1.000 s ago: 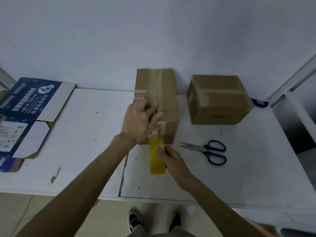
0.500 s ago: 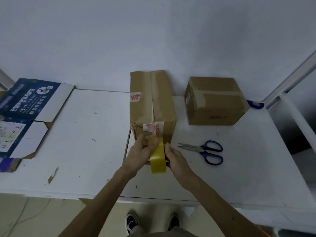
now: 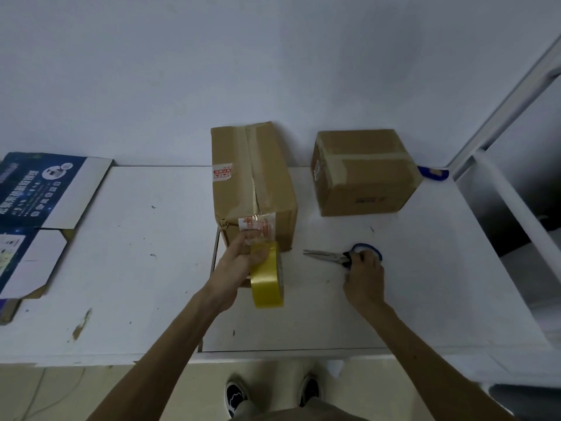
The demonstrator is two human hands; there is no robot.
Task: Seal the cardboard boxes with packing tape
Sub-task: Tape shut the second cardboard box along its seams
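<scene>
The long box (image 3: 252, 189) stands in the middle of the white table (image 3: 145, 268), with its far end by the wall. A white sticker (image 3: 222, 172) with red writing sits on its top. A white and red label (image 3: 258, 226) folds over its near top edge. Both are too small to read. The box is brown cardboard with pale tape along the top seam, and the seam gapes a little near the front.

The left hand (image 3: 239, 262) holds the tape roll (image 3: 267, 284) just in front of the long box. Its fingers are curled round the top of the roll. The roll is shiny, yellow and round, and it is held up on its edge.

The right hand (image 3: 364, 275) is on the scissors (image 3: 343, 256), which lie flat on the table just right of the long box. Its fingers are bent over the handles, and one blue loop peeks out. The thin grey blades are closed and point left.

The second box (image 3: 364, 174) sits farther right. It is brown cardboard too, shaped more like a cube, with pale tape across its top. It has small dark print on its front, too blurry to read.

A flat blue carton (image 3: 39, 189) lies on the left of the table, with white writing and little pictures that cannot be read. The table has dark specks and scuffs
</scene>
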